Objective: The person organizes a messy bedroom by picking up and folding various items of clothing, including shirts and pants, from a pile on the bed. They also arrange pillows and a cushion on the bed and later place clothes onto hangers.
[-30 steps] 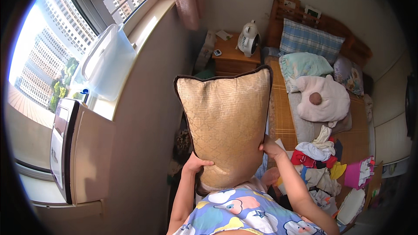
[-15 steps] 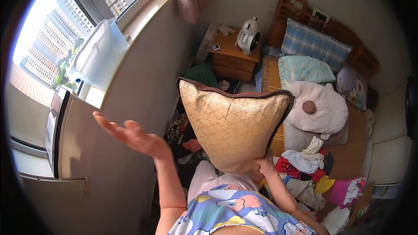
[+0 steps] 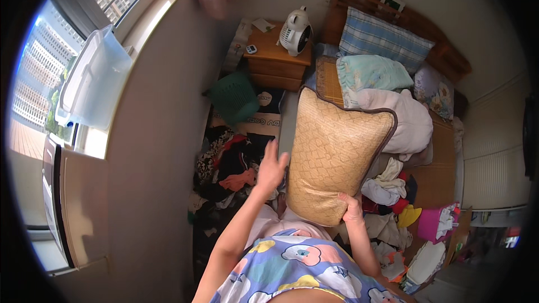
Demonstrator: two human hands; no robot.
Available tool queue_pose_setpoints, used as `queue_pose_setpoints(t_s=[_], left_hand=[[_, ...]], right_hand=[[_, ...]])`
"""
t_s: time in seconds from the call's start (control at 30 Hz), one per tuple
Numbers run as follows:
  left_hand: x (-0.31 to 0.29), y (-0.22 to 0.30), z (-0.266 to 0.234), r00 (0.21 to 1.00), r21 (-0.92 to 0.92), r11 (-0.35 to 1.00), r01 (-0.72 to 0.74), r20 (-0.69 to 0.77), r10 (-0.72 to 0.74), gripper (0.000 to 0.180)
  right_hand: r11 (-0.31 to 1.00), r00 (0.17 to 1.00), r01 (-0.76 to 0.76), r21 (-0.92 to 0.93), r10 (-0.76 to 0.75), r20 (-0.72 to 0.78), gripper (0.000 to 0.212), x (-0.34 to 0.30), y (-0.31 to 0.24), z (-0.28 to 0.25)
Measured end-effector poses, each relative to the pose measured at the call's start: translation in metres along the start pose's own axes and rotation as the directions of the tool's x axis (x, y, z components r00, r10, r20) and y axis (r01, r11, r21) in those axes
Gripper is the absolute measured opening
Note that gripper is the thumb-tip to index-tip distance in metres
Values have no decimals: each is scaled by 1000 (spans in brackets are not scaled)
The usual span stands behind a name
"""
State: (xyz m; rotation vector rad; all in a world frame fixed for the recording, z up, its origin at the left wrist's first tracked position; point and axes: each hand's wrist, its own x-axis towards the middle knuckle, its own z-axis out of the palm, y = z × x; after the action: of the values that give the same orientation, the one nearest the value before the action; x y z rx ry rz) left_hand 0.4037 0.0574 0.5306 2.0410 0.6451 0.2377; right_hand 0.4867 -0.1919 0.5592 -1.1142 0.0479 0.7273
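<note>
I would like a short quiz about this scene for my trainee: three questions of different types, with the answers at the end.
1. True or false: the right hand grips the tan pillow while the left hand is open.
2. Choose one. The basket by the wooden nightstand is: a) yellow, b) green, c) white.
3. Where is the blue plaid pillow?

Key:
1. True.
2. b.
3. On the bed, against the wooden headboard.
</note>
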Motion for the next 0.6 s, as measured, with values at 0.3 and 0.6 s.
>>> queue_pose_setpoints(t_s=[0.3,0.6], left_hand=[[57,166,-115,537,138,753,-643,-621,572,70],[31,-54,-60,949,64,996,58,307,-75,65]], right_hand=[[999,992,-4,41,9,-125,74,-16,13,-40],[987,981,-63,146,88,-174,66,-19,-1,4]])
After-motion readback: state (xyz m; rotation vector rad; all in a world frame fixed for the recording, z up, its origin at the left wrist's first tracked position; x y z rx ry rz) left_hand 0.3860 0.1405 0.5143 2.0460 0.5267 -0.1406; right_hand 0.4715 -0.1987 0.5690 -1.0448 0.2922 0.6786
